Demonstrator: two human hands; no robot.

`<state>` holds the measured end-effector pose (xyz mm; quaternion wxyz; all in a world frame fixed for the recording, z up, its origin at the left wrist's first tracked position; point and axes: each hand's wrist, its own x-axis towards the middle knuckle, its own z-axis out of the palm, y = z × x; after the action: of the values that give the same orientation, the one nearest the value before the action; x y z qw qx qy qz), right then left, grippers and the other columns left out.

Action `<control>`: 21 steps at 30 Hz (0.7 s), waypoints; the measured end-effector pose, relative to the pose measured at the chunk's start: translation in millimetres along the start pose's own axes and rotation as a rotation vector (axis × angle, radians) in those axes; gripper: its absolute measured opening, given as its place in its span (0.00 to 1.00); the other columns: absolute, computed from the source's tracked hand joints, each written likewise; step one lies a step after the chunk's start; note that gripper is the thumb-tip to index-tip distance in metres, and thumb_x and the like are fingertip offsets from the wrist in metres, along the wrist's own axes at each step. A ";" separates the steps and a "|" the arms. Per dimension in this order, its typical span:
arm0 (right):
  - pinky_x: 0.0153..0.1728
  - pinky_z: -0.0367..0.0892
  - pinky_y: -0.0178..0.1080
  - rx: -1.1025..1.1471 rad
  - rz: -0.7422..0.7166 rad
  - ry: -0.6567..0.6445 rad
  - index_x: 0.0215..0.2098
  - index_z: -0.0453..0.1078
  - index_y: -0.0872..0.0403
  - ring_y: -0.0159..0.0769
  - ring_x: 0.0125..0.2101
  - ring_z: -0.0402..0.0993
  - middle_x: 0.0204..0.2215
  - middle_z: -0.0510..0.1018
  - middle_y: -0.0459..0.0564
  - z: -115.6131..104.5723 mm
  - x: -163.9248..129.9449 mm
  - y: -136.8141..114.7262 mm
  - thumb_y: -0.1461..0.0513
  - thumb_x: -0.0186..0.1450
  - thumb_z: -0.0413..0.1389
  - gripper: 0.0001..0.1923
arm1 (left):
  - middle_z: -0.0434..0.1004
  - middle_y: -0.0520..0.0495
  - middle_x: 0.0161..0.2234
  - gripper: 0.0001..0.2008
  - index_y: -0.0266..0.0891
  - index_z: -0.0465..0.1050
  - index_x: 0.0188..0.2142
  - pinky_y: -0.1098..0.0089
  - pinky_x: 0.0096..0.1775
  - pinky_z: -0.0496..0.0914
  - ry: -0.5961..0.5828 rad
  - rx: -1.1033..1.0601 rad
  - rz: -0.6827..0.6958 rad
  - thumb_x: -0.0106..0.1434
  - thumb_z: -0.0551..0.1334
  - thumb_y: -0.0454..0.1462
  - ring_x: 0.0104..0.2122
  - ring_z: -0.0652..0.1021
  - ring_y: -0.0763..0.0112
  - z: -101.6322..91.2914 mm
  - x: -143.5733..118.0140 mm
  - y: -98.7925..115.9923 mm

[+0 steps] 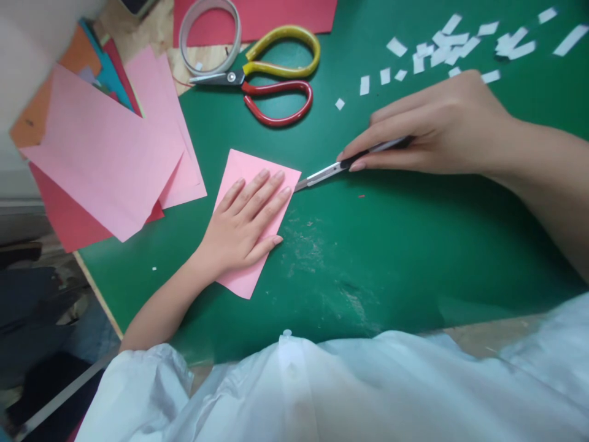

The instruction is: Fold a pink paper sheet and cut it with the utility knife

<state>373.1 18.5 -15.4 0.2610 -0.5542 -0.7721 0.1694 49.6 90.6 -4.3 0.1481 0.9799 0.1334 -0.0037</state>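
Observation:
My left hand lies flat with fingers spread on a folded-looking piece of pink paper, pressing it to the green table surface. Between the thumb and fingers of my right hand is a slim craft knife with a black grip and a silver front part. Its blade points left, and the tip meets the right edge of the pink paper near the upper corner. Whether the blade has gone under the sheet is hidden. Part of the knife's handle is covered by my right fingers.
Scissors with yellow and red handles lie beyond the paper, beside a tape roll. Pink sheets overlap red and orange ones at the left. Small white paper pieces are scattered at the back right. A red sheet lies at the top.

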 end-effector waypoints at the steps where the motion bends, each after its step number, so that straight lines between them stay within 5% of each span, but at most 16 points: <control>1: 0.26 0.57 0.38 -0.001 -0.009 0.006 0.40 0.81 0.41 0.26 0.34 0.78 0.33 0.83 0.36 0.0 0.1 -0.1 0.36 0.70 0.45 0.29 | 0.48 0.46 0.73 0.35 0.46 0.41 0.74 0.57 0.71 0.41 -0.001 -0.002 0.000 0.74 0.44 0.55 0.72 0.52 0.56 -0.1 -0.1 0.0; 15: 0.26 0.56 0.40 -0.163 0.059 -0.055 0.43 0.79 0.38 0.28 0.31 0.76 0.32 0.82 0.36 2.4 -3.9 -0.9 0.33 0.69 0.38 0.34 | 0.47 0.50 0.73 0.31 0.51 0.42 0.74 0.55 0.71 0.41 -0.006 -0.021 -0.063 0.75 0.44 0.51 0.73 0.51 0.57 -0.9 3.1 2.7; 21: 0.27 0.57 0.40 -0.363 -0.051 -0.038 0.46 0.79 0.43 0.33 0.37 0.76 0.34 0.81 0.43 2.4 -10.5 -5.3 0.42 0.76 0.37 0.30 | 0.45 0.52 0.74 0.30 0.52 0.44 0.73 0.53 0.71 0.39 0.002 -0.012 -0.119 0.75 0.44 0.51 0.73 0.50 0.57 -1.7 4.5 9.1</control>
<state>370.3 7.0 -16.6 0.1462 -0.5690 -0.8086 0.0310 56.3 83.9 -0.3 0.1532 0.9694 0.1914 -0.0106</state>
